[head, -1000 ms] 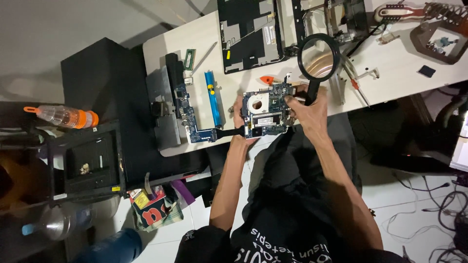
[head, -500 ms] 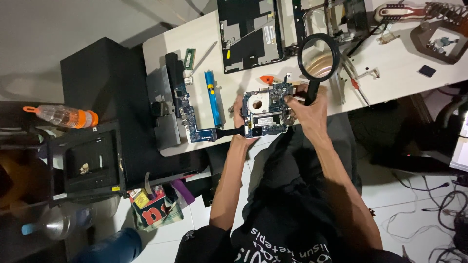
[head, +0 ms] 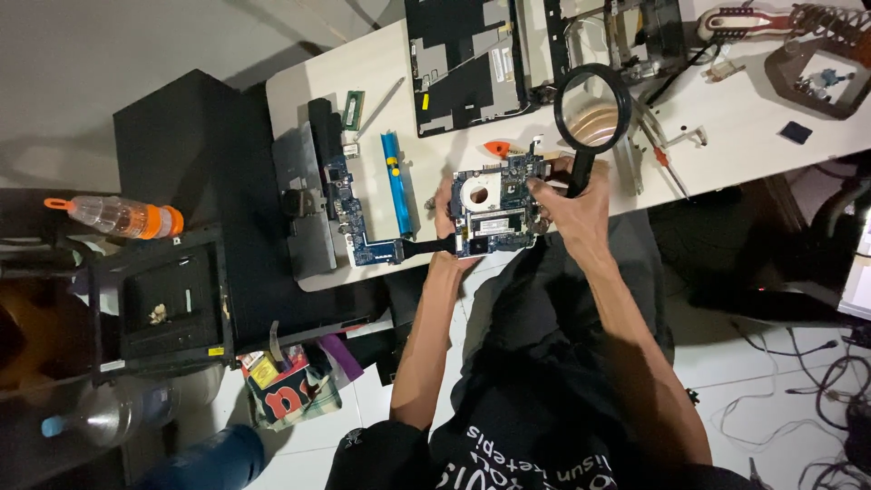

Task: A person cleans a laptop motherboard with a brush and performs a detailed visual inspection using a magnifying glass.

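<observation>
I hold a blue laptop circuit board (head: pixel 494 210) over the near edge of the white table (head: pixel 726 127). My left hand (head: pixel 445 225) grips the board's left side, fingers curled under it. My right hand (head: pixel 573 201) clasps the board's right edge and also the black handle of a round magnifying glass (head: pixel 592 107), whose lens sticks out over the table beyond the board. A flat black ribbon cable (head: pixel 426 245) runs from the board toward a second, L-shaped blue circuit board (head: pixel 349 204) lying on the table to the left.
On the table lie a blue bar-shaped part (head: pixel 396 172), a grey metal plate (head: pixel 304 209), an opened black laptop shell (head: pixel 467 59), an orange-tipped tool (head: pixel 497 148) and a screwdriver (head: pixel 662 159). A plastic bottle (head: pixel 113 216) and black stand (head: pixel 168 304) sit at left. Cables (head: pixel 817 390) cover the floor at right.
</observation>
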